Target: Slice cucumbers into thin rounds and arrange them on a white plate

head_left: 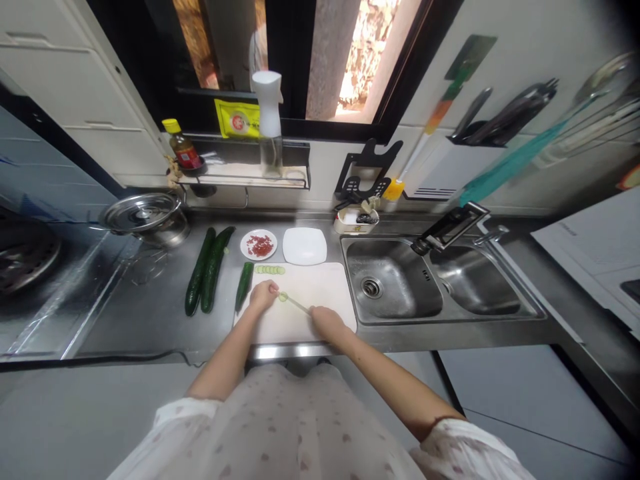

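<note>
My left hand (263,295) is curled over a piece of cucumber (283,297) at the left side of the white cutting board (320,293). My right hand (325,323) grips the handle of a knife (296,304), whose blade touches the cucumber piece beside my left fingers. A short row of cucumber slices (270,270) lies along the board's far edge. A half cucumber (244,285) rests just left of the board. Two whole cucumbers (206,270) lie further left on the steel counter.
Behind the board stand a small plate of chopped red chilli (259,245) and a white square plate (305,245). A double sink (435,283) with a tap (450,228) lies to the right. A steel pot (145,217) sits at the left. Bottles stand on the shelf (240,179).
</note>
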{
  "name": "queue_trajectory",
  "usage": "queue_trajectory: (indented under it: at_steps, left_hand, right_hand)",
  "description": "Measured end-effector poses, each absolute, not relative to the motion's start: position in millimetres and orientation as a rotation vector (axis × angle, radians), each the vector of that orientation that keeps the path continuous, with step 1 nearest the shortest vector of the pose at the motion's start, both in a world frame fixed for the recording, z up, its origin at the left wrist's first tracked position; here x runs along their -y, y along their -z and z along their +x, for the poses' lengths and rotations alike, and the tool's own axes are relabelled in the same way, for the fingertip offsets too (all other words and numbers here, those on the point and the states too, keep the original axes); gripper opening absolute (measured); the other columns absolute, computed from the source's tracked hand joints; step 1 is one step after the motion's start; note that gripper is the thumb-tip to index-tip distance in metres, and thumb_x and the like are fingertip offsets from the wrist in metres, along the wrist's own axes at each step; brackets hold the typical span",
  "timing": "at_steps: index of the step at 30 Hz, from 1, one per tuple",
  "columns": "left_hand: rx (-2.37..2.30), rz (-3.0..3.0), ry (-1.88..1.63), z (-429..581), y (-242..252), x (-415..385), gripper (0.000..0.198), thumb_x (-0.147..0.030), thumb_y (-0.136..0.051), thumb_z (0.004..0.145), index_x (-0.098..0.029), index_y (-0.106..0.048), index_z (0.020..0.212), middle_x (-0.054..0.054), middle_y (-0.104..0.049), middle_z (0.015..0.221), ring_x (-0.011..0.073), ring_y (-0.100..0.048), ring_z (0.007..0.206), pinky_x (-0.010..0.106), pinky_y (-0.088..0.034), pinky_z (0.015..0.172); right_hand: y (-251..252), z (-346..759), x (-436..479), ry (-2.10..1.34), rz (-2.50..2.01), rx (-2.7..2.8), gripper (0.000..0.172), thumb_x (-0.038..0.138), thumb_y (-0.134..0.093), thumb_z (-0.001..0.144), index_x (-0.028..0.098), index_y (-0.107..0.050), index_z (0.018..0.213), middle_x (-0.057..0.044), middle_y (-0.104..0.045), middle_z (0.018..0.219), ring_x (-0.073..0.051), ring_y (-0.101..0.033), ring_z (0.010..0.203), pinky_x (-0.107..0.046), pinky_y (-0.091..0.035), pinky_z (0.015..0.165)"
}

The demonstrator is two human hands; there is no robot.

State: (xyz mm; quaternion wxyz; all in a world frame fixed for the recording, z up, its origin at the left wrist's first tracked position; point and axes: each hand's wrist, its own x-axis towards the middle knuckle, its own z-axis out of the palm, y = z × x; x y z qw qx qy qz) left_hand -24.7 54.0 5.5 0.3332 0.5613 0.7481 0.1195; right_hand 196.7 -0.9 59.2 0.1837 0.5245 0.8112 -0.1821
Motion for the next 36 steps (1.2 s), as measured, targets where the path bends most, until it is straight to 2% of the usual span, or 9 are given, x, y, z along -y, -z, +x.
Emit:
queue_trajectory:
  at_steps: [15,26,36]
  left_hand:
    - [-1.944,1.472,-0.3,-26,-7,-55,0.015,-0.022,-0.066,0.075,-0.023,-0.069,0.09,0.0,-0.072,0.09,0.0142,-0.062,0.083,0.022,-0.041,0.072]
    - [-1.939,1.506,-0.3,-26,-8,-53,0.015,-0.022,-0.064,0.076,-0.023,-0.069,0.091,0.001,-0.072,0.092,0.0149,-0.062,0.085,0.022,-0.041,0.072]
    - [-1.897,1.663,-0.337,-22,-1,-43,0.02,-0.025,-0.059,0.082,-0.021,-0.066,0.101,0.005,-0.065,0.102,0.0182,-0.058,0.097,0.026,-0.041,0.086]
  right_hand:
    - [-81,192,-11,0.447,1.388,-2.307,0.031,0.008,-0.035,0.095,0.011,-0.062,0.11,-0.015,-0.068,0.103,-0.022,-0.066,0.1,-0.032,-0.051,0.083]
    - [-73,197,-5,0.478,1.415,-2.3,0.03,0.007,-0.036,0.094,0.012,-0.061,0.109,-0.014,-0.068,0.103,-0.021,-0.065,0.101,-0.029,-0.05,0.083]
    - [-64,216,9,0.515,1.462,-2.29,0.028,0.007,-0.038,0.092,0.013,-0.06,0.109,-0.014,-0.068,0.101,-0.021,-0.065,0.099,-0.028,-0.047,0.081]
